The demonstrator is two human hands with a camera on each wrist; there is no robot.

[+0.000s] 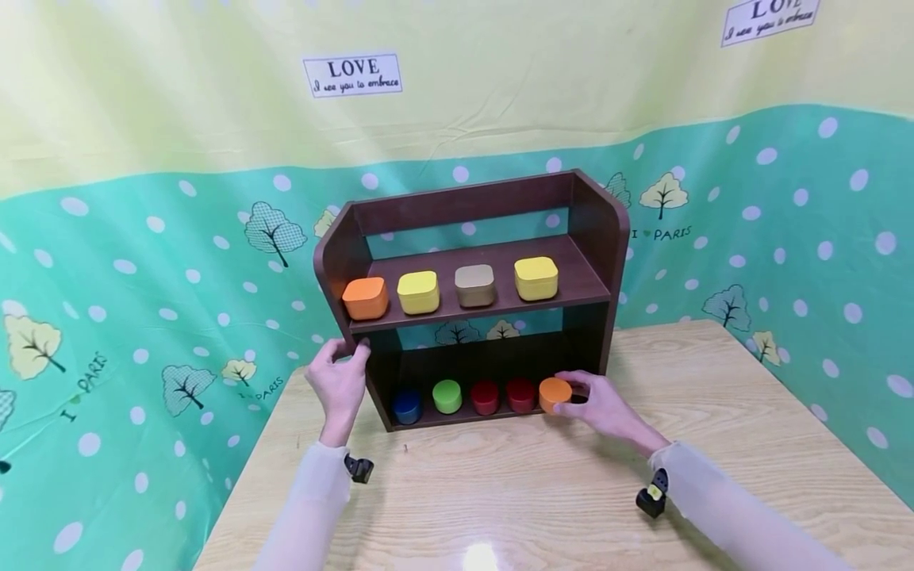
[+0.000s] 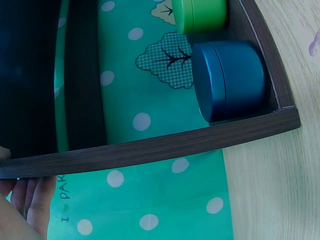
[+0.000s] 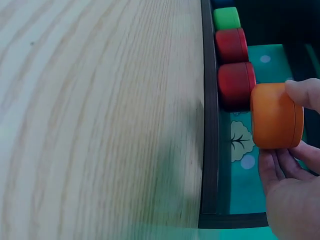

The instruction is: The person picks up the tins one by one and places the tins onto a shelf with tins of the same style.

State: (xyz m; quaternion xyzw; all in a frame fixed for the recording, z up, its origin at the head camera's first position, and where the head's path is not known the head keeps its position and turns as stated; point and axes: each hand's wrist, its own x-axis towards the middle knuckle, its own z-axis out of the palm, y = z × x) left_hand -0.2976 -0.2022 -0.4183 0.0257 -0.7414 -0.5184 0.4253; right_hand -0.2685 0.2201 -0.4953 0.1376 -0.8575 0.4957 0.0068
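Note:
A dark brown two-tier shelf [image 1: 467, 194] stands on the table. My left hand [image 1: 339, 390] grips its left side panel [image 2: 165, 154], thumb on the inner face and fingers on the outer. At the right end of the lower tier, my right hand [image 1: 603, 408] holds a round orange tin [image 3: 274, 116] between thumb and fingers. To the left of that tin come two red tins [image 1: 520, 395], a light green tin [image 1: 447, 396] and a blue tin [image 1: 407, 407], all round and lidded. Part of the orange tin is covered by the thumb.
On the upper tier sit rounded square tins: an orange one [image 1: 366, 299], two yellow ones [image 1: 418, 293] and a grey-brown one [image 1: 475, 285]. The pale wooden table [image 1: 543, 500] extends in front. Patterned teal and yellow cloth [image 1: 178, 262] hangs behind and at both sides.

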